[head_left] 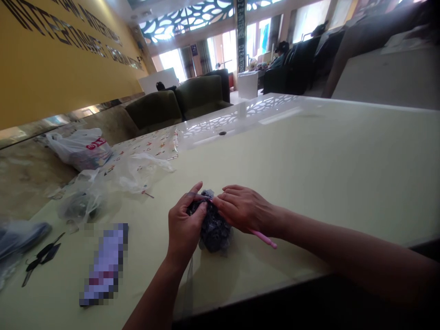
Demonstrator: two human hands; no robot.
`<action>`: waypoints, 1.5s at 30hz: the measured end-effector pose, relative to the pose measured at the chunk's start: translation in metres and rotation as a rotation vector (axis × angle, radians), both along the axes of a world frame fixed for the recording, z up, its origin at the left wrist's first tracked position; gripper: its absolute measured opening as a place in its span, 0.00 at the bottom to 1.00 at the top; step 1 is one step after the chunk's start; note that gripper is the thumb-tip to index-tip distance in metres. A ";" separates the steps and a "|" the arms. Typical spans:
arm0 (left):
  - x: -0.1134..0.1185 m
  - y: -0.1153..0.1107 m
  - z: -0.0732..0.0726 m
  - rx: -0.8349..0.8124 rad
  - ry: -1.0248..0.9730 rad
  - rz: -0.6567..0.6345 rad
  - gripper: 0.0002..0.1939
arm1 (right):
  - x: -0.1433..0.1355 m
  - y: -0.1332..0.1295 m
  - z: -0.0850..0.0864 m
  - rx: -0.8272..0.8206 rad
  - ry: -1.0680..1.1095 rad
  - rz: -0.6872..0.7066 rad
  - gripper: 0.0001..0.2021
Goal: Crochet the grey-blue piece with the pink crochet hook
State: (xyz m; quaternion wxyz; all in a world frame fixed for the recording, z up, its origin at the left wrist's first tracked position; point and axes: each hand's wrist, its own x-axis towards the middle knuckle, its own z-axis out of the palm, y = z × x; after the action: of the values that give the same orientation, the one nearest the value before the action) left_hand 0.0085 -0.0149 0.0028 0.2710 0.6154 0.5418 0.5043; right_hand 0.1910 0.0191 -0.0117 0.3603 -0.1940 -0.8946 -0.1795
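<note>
Closely gripped: a dark bundle [215, 234]

Left, keys [41, 257] lie on the table [326, 174]. The left hand [184, 222] pinches the bundle, thumb on top, near the table's close edge; the right hand [244, 208], fingers curled, grips a pink stick [264, 238] against it.

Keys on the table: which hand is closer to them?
Left. The left hand is to the right of the keys; the right hand is farther that way.

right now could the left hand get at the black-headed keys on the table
Probably yes, once freed: the left hand is holding the dark crinkled bundle. The keys lie uncovered off to its left; the pixelated purple item lies between, apparently low enough to pass over.
</note>
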 end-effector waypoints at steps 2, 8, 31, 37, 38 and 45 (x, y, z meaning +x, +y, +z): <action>0.000 -0.001 0.000 -0.019 -0.030 -0.002 0.11 | 0.000 0.000 -0.001 0.008 0.008 -0.004 0.08; 0.002 0.000 -0.001 -0.120 -0.177 -0.034 0.27 | -0.003 0.000 -0.009 0.070 0.053 -0.015 0.07; 0.004 -0.003 -0.010 0.162 0.123 -0.027 0.21 | -0.010 -0.012 -0.015 0.030 0.111 -0.080 0.09; 0.004 -0.003 -0.009 0.240 0.181 -0.042 0.21 | -0.007 -0.008 -0.015 -0.052 0.176 -0.015 0.09; 0.005 -0.002 -0.010 0.223 0.153 -0.032 0.21 | -0.007 -0.007 -0.014 -0.064 0.183 -0.008 0.09; 0.007 -0.002 -0.013 0.148 0.061 0.048 0.13 | -0.008 -0.005 -0.015 -0.005 0.157 -0.065 0.08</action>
State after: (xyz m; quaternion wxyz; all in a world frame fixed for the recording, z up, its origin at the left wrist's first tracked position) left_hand 0.0156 -0.0168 -0.0098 0.1960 0.6355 0.5258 0.5304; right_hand 0.1834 0.0145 -0.0264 0.4230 -0.2373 -0.8573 -0.1728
